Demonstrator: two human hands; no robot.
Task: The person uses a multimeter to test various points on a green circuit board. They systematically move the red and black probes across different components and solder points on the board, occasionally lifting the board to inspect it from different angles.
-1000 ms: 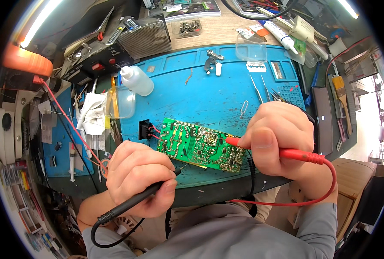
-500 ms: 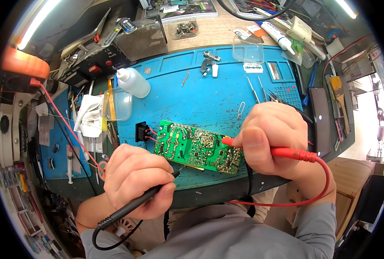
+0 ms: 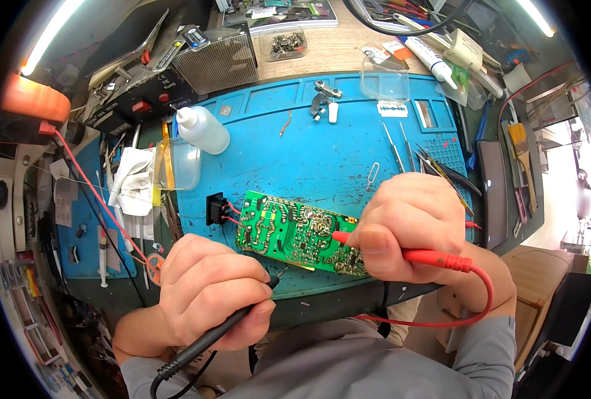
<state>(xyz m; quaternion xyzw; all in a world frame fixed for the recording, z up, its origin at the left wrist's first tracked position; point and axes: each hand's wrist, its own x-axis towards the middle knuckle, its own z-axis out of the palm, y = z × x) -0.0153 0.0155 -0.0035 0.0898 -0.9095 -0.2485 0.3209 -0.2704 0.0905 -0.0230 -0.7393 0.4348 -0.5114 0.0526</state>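
Note:
A green circuit board (image 3: 289,233) lies on the blue mat, its soldered side up. Two red wires join its left end to a black power socket (image 3: 217,209). My left hand (image 3: 215,289) is closed round a black test probe (image 3: 217,331); the metal tip points up and right, just off the board's near edge. My right hand (image 3: 412,229) grips a red test probe (image 3: 435,259), whose red front end reaches over the right half of the board. Whether its tip touches the board I cannot tell. The right hand covers the board's right end.
On the blue work mat (image 3: 282,166) stand a white squeeze bottle (image 3: 203,130) and a clear plastic box (image 3: 179,163). Tweezers (image 3: 394,147), a paper clip (image 3: 372,174) and a razor blade (image 3: 392,109) lie beyond my right hand. An orange-cased device (image 3: 36,97) is at far left.
My right hand and the red probe have shifted slightly left and down over the board. My left hand with the black probe sits a little lower. Both probes stay held.

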